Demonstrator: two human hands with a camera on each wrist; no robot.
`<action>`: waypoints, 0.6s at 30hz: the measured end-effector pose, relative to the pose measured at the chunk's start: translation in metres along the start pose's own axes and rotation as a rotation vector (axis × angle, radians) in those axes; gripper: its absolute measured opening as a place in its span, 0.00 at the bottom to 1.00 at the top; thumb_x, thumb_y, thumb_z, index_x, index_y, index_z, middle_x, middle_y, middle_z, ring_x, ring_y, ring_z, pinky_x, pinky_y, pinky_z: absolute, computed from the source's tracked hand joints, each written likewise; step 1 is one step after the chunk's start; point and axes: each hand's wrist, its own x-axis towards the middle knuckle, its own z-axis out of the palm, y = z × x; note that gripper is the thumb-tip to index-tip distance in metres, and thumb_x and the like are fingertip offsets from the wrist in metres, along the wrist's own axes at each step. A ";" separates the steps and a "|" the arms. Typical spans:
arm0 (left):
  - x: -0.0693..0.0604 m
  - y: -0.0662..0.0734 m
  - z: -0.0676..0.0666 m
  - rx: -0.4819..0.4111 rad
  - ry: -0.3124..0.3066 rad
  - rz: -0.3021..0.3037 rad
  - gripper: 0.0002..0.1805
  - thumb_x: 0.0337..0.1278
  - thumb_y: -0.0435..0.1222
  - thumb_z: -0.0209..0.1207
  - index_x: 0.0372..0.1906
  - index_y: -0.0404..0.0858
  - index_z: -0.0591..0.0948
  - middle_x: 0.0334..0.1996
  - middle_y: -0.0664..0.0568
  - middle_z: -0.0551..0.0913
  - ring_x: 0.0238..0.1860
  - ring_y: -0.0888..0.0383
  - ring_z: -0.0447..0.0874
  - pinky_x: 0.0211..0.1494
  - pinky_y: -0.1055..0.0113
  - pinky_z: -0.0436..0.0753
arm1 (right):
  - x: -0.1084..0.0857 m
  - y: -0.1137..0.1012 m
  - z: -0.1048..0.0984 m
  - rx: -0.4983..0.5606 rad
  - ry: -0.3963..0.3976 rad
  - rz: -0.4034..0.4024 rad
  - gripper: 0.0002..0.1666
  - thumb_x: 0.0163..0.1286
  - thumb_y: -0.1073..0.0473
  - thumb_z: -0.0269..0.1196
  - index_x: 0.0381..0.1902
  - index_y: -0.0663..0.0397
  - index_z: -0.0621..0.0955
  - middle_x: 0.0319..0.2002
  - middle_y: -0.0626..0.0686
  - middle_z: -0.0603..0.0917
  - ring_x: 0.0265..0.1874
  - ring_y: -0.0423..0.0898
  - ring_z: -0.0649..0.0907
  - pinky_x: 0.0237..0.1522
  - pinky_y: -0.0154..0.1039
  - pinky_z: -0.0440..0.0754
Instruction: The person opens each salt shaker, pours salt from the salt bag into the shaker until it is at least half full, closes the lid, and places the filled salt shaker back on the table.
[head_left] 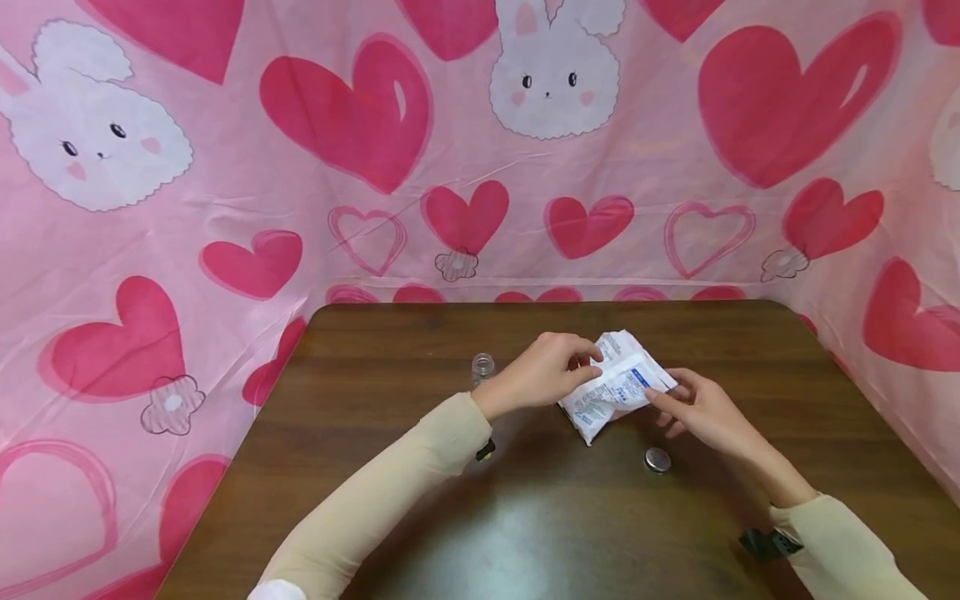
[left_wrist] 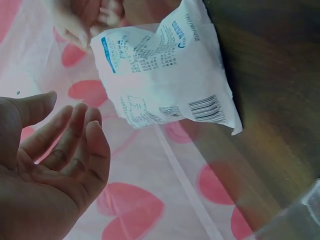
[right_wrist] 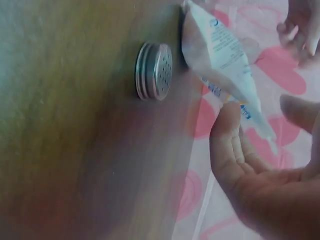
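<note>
A white printed packet [head_left: 611, 385] sits on the table between the two hands, with blue print and, in the left wrist view, a barcode. My left hand [head_left: 553, 367] hovers at its left side, fingers loosely bent; the left wrist view shows a gap between that hand [left_wrist: 60, 155] and the packet [left_wrist: 160, 75]. My right hand [head_left: 701, 408] is at the packet's right corner. In the right wrist view its thumb stands apart from the fingers, and a fingertip of the hand [right_wrist: 265, 175] appears close to the packet [right_wrist: 225, 60]; contact is unclear.
A metal shaker lid [head_left: 657, 460] with holes [right_wrist: 156, 72] lies on the wooden table [head_left: 525, 533], nearer than the packet. Behind my left forearm stands a clear jar [head_left: 483, 365], partly hidden. Pink heart-print cloth [head_left: 525, 167] surrounds the table's back and sides.
</note>
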 end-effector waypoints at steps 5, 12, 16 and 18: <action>0.016 0.004 0.002 0.042 -0.019 0.025 0.15 0.72 0.37 0.67 0.57 0.36 0.87 0.38 0.55 0.85 0.37 0.63 0.79 0.39 0.77 0.76 | -0.014 -0.002 0.007 -0.036 -0.033 0.150 0.36 0.81 0.44 0.61 0.60 0.76 0.73 0.35 0.59 0.89 0.21 0.50 0.83 0.22 0.46 0.85; 0.035 0.006 0.005 0.156 -0.059 0.046 0.16 0.75 0.38 0.64 0.62 0.39 0.86 0.49 0.53 0.86 0.47 0.61 0.81 0.52 0.75 0.76 | -0.021 -0.006 0.030 -0.166 -0.100 0.171 0.20 0.74 0.48 0.70 0.40 0.63 0.87 0.22 0.52 0.83 0.16 0.48 0.79 0.19 0.46 0.83; 0.042 0.007 0.007 0.245 -0.099 0.038 0.20 0.77 0.39 0.61 0.67 0.42 0.82 0.62 0.50 0.81 0.61 0.55 0.76 0.65 0.69 0.72 | -0.018 -0.006 0.047 -0.256 -0.129 0.141 0.16 0.71 0.48 0.72 0.30 0.54 0.87 0.19 0.51 0.81 0.12 0.47 0.78 0.17 0.44 0.81; 0.047 0.008 0.009 0.308 -0.117 0.062 0.21 0.77 0.40 0.60 0.70 0.42 0.81 0.66 0.50 0.79 0.64 0.54 0.74 0.68 0.68 0.70 | -0.015 -0.006 0.053 -0.285 -0.140 0.121 0.18 0.71 0.48 0.72 0.26 0.52 0.86 0.18 0.50 0.81 0.11 0.46 0.77 0.16 0.43 0.80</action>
